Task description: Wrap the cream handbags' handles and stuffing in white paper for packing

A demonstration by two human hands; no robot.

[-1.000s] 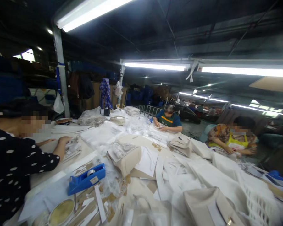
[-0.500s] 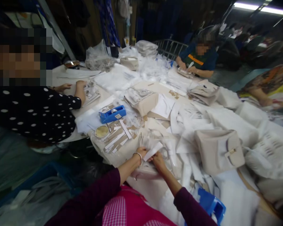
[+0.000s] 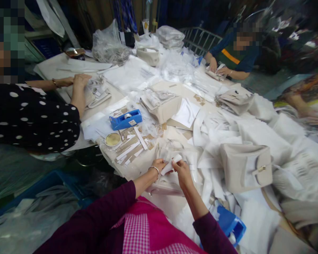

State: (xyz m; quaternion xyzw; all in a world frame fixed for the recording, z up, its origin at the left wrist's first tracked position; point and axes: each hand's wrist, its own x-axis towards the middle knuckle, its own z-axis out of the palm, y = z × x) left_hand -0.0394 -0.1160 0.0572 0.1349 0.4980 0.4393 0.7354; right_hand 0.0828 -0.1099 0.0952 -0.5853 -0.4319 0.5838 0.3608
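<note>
Close in front of me, my left hand and my right hand hold a white strip of wrapping between them. The left fingers close on its lower end, while the right thumb and fingers pinch its upper end. Below the hands lies a pale beige handbag, partly hidden by my arms. Clear plastic and a thin strap lie around its top. What the strip is wrapped round, if anything, I cannot make out.
A blue tape dispenser stands left of centre beside paper strips and a round tin. Another blue dispenser sits near my right arm. A beige bag stands on the right. Co-workers' hands work across the table.
My right hand has moved up along the white strip and now grips its upper end. The co-worker's hands at the left have shifted. The whole view has tilted slightly.
</note>
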